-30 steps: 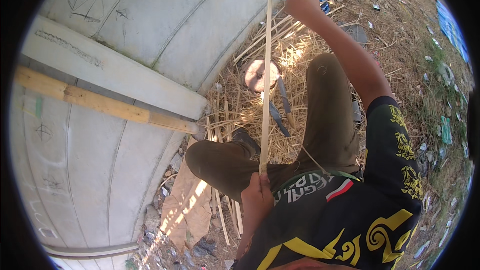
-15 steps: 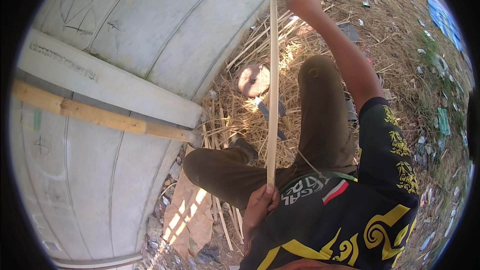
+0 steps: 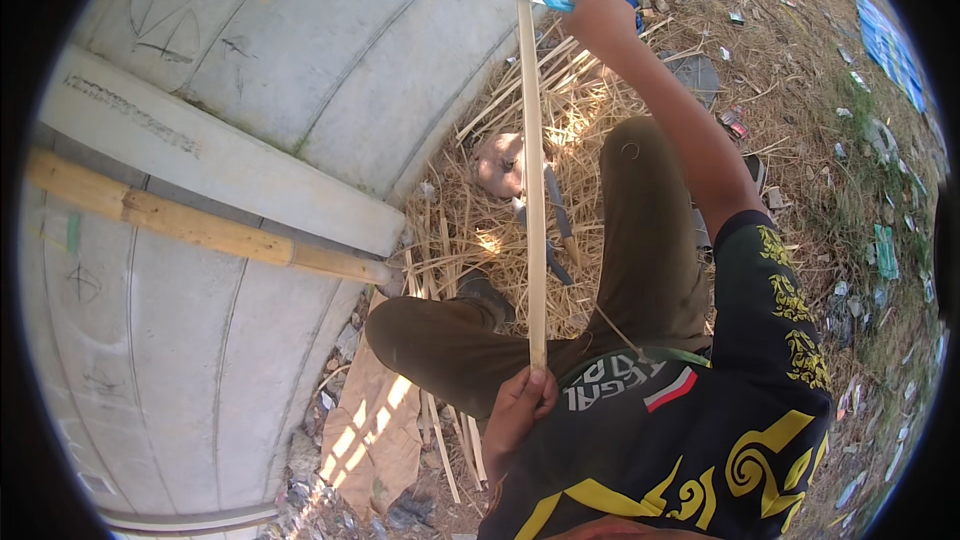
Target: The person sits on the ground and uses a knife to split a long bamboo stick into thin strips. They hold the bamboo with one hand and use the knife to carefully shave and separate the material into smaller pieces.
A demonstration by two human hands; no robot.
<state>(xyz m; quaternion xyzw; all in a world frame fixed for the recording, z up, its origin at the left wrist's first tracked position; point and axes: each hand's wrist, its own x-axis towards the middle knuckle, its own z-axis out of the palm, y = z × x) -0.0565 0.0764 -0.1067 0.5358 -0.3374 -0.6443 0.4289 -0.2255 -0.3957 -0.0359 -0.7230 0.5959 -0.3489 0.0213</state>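
Note:
A long pale bamboo strip runs upright through the middle of the view, past the top edge. My left hand pinches its near end, close to my waist. With my arm stretched far out, my right hand grips a small knife by its blue handle. The light blade points left, and its tip meets or nearly meets the strip's right edge; contact is hard to tell. Between my legs lie dark-bladed tools, partly behind the strip, beside a round reddish stone.
A grey concrete wall stands at the left, with a bamboo pole along it. Bamboo shavings cover the ground around my legs. Flattened brown cardboard lies at lower left. Litter and a blue sheet are on the right.
The strip's far end has swung left. My right hand has moved slightly down, and the knife's blade now shows where it was across the strip before. My left hand keeps its hold.

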